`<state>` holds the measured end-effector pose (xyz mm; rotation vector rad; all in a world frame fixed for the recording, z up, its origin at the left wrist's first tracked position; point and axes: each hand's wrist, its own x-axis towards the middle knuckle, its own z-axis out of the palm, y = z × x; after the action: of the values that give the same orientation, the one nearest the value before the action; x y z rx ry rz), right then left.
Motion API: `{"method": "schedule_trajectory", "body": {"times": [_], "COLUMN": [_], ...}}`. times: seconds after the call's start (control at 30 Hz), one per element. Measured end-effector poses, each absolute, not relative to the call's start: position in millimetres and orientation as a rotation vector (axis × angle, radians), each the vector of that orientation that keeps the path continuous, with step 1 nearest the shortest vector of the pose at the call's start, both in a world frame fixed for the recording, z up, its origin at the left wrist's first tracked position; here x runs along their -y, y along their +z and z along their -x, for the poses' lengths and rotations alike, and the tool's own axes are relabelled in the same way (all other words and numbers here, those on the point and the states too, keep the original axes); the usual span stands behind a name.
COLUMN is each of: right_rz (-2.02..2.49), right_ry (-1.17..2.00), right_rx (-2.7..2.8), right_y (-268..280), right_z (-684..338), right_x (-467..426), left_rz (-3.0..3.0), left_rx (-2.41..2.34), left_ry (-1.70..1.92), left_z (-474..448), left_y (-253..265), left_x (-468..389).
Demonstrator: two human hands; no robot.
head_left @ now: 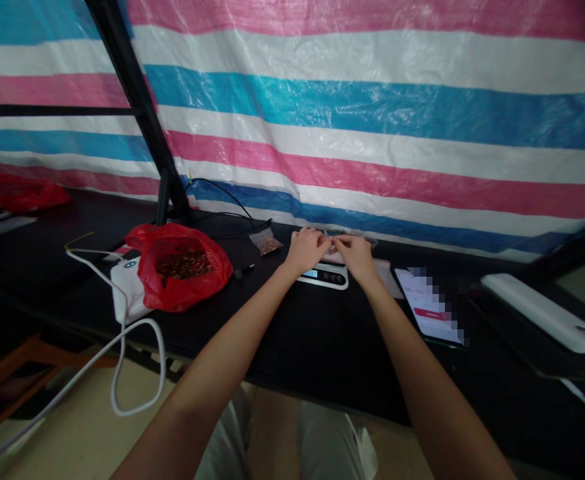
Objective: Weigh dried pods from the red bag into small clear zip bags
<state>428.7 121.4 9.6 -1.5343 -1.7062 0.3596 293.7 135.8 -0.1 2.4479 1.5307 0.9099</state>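
**Both hands met over the scale**

Head view: the left hand (306,248) and right hand (356,256) pinched a small clear bag (333,247) between them, directly above the digital scale (324,275); neither was nearer. Its long axis ran left-right

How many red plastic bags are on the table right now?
2. One red bag, holding brown bits, sits left of the left hand; another red bag lies at the far left edge. More may be out of view.

One head-worn camera looked forward and down along both outstretched forearms, across the bench (282,333), toward the striped tarpaulin (372,107).
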Motion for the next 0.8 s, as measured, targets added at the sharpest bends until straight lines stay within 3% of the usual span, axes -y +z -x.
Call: {"method": "schedule_trajectory", "body": {"times": [0.23,0.4,0.6,0.8], "right_rz": [1.5,1.402,1.537,1.396], "right_ry": [0.272,0.393,0.415,0.245], "right_rx": [1.665,1.568,1.478,1.686], "right_y": [13.7,10.9,8.5,-0.7], "right_z": [-423.7,-429.8,-438.6,-430.5], "right_x": [-117.1,-121.5,-126.9,-127.2], "left_rz": [-2.297,-2.243,-2.487,-2.684], "left_rx": [-1.305,-1.079,-1.334,-1.382], "left_ry": [0.883,1.036,1.21,1.126], "left_z": [-285.6,-282.7,-285.1,-288.9], "left_y": [1.3,6.5,21.0,17.2], "left_x": [-145.8,-147.1,-130.4,-121.7]}}
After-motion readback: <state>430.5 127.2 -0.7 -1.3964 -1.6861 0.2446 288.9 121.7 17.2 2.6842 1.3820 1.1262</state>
